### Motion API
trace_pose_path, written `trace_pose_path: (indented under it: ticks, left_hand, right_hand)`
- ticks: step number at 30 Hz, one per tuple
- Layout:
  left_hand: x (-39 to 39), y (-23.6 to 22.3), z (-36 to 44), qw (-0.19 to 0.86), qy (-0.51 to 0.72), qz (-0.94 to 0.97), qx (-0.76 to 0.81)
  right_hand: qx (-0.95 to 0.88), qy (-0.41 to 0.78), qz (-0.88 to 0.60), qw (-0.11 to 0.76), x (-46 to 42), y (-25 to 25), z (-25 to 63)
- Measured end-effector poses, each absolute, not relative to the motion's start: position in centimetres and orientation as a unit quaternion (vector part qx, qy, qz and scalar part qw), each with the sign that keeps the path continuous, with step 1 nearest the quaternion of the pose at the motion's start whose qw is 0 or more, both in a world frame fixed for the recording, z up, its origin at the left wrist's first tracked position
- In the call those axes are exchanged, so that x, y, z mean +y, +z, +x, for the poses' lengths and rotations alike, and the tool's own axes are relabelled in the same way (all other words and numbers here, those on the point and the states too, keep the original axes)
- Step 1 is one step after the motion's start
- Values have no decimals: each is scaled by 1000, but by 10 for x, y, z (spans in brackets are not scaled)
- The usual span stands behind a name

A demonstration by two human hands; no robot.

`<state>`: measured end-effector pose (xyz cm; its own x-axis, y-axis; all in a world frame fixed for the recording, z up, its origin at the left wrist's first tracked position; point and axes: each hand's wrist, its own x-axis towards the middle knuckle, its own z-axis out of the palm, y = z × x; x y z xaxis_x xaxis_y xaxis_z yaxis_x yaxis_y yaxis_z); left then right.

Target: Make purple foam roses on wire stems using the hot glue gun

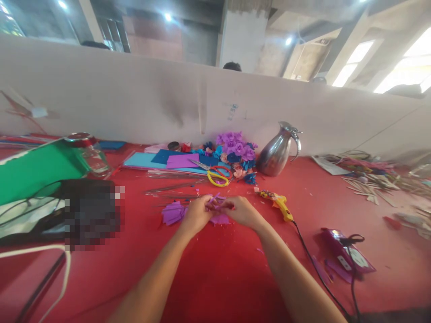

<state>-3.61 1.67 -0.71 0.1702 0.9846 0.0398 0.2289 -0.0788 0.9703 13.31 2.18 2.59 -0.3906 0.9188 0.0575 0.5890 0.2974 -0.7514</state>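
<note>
At frame centre, our left grip (199, 213) pinches a purple paper strip (214, 197), slanting upper right; our right grip (241, 211) is farther, closure indeterminable.

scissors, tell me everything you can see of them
The scissors lie on the red table, beyond the hands. One handle loop is yellow, the other red, apparently plastic. The blades look like shiny metal, slightly apart, pointing up-left in the view, over a purple sheet and dark blue sheet. Neither hand touches them.
</note>
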Motion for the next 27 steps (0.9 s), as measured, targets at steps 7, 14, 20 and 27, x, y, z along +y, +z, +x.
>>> trace_pose_path:
  ticks: [7,14,20,27]
  left_hand:
    - [7,10,-31,422,533,532,505]
    - [4,12,-24,557,549,420,461]
    - [1,16,-19,652,539,344,408]
    - [0,16,-18,670,544,330,384]
  right_hand:
    - [-534,461,-520,482,34,28,143]
    - [-422,535,-488,545,20,18,138]
    - [-363,584,-450,570,17,25,137]
    - [-352,596,-446,568,14,28,137]
